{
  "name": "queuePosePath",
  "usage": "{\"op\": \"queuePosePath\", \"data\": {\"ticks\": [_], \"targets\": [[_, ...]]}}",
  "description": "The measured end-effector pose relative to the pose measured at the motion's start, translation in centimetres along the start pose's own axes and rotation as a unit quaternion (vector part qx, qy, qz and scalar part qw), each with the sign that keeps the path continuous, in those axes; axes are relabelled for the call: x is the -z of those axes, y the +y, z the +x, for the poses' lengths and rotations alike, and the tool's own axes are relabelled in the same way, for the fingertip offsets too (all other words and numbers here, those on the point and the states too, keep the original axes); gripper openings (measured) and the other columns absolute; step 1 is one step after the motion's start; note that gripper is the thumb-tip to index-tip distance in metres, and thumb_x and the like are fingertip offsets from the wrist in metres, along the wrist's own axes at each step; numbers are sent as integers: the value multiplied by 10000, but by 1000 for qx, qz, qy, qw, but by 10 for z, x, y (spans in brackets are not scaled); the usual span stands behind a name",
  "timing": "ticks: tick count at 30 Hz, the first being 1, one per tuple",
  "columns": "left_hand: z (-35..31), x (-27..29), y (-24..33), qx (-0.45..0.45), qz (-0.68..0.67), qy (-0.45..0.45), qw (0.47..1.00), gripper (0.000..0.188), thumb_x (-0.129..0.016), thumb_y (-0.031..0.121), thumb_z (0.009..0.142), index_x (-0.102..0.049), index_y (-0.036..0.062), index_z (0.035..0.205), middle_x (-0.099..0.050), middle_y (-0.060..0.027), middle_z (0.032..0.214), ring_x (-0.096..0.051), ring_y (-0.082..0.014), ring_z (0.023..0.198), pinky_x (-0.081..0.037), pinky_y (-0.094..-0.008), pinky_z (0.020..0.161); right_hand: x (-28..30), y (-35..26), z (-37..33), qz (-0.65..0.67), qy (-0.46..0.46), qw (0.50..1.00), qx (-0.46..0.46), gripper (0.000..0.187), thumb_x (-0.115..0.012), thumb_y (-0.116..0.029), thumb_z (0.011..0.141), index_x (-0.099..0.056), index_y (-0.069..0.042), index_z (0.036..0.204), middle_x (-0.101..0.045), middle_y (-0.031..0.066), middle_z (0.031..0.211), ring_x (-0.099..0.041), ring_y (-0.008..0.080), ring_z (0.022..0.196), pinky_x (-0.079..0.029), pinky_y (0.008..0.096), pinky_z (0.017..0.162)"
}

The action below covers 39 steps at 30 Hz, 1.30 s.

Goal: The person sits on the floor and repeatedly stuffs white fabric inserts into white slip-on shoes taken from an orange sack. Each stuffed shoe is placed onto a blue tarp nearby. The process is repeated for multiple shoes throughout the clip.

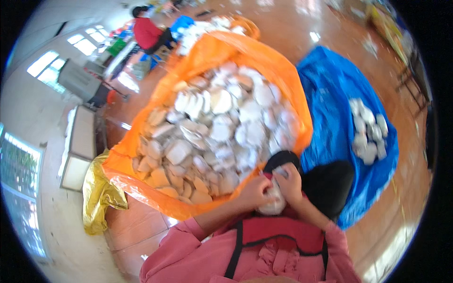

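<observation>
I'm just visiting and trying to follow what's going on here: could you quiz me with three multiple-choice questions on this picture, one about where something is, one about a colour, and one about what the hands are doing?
1. Where does the small group of pale pieces lie?
A. on the blue sheet
B. on the yellow sheet
C. on the bare floor

2. What colour is the sheet under the big heap?
A. green
B. orange
C. white

3. How are the person's hands?
A. far apart, empty
B. both closed together on one pale piece
C. behind the back

Answers:
1 A: the small group of pale pieces rests on the blue sheet.
2 B: the big heap sits on the orange sheet.
3 B: the left hand and right hand meet around a pale piece.
</observation>
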<state>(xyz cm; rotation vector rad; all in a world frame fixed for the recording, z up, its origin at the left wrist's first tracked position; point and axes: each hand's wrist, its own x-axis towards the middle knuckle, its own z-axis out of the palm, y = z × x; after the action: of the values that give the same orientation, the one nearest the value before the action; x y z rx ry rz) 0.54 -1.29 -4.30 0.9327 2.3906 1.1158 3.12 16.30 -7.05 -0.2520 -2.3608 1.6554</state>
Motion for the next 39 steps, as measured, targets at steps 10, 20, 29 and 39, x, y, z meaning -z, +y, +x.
{"op": "queuePosePath", "data": {"ticks": [10,20,29,39], "targets": [[2,-10,30,-174,82,16,981,291,-774,205,699,-548,55,806,-532,-106,870,-533,-317,870,-428,-401,766,11,14,-7,147,-29,975,-165,183,-747,-140,795,-607,-22,804,-584,53,691,-520,126,620,-426,312,565],[1,-21,48,-107,199,-14,974,337,-652,370,833,-601,37,834,-560,-132,901,-552,-305,856,-445,-416,751,3,47,-10,158,-39,965,-205,148,-717,-138,834,-613,-35,813,-605,37,741,-532,98,674,-458,279,610],[15,-54,63,-99,284,21,954,183,-617,222,794,-625,50,859,-577,-101,959,-553,-265,958,-429,-414,735,29,34,-6,67,11,990,-120,214,-704,-162,837,-569,-23,747,-534,26,664,-474,88,637,-418,297,570],[8,-56,24,-284,232,-76,927,153,-628,214,750,-596,80,816,-569,-68,919,-548,-256,919,-428,-386,707,29,78,-20,330,-109,863,-367,121,-690,-158,879,-608,-70,880,-621,38,787,-593,148,673,-477,307,604]]}}
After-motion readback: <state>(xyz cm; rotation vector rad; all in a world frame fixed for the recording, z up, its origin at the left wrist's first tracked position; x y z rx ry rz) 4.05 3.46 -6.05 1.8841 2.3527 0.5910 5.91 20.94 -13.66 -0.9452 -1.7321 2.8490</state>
